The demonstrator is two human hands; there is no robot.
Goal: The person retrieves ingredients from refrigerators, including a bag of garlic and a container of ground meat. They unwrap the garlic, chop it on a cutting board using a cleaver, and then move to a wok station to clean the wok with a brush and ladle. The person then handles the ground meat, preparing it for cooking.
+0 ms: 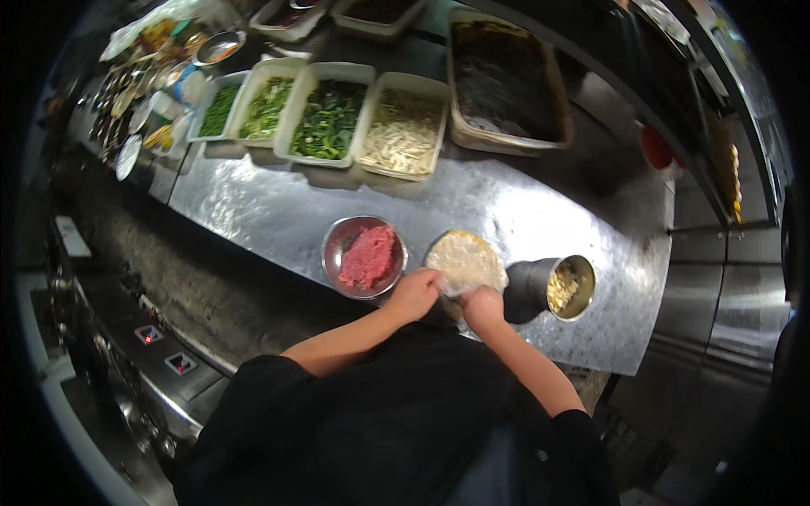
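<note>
Before me is a round, pale beige bundle in clear plastic [467,260], with an orange-brown edge at its far side. My left hand [417,292] pinches the near left edge of the plastic. At the near right edge, my right hand [483,308] has its fingers closed on the same plastic. What the plastic covers cannot be told. Just left of it stands a steel bowl [327,258] holding a lump of raw minced meat [368,256]. A tall metal container [528,284] is to the right, with chopped pale pieces, perhaps garlic [563,288], inside.
All this stands on a steel worktop [266,202]. Behind are tubs of chopped greens [329,120] and pale shreds [403,136], and a large dark-stained tub [506,82]. Bags and jars [158,95] crowd the far left. A counter with red-lit switches [149,335] runs behind on the left.
</note>
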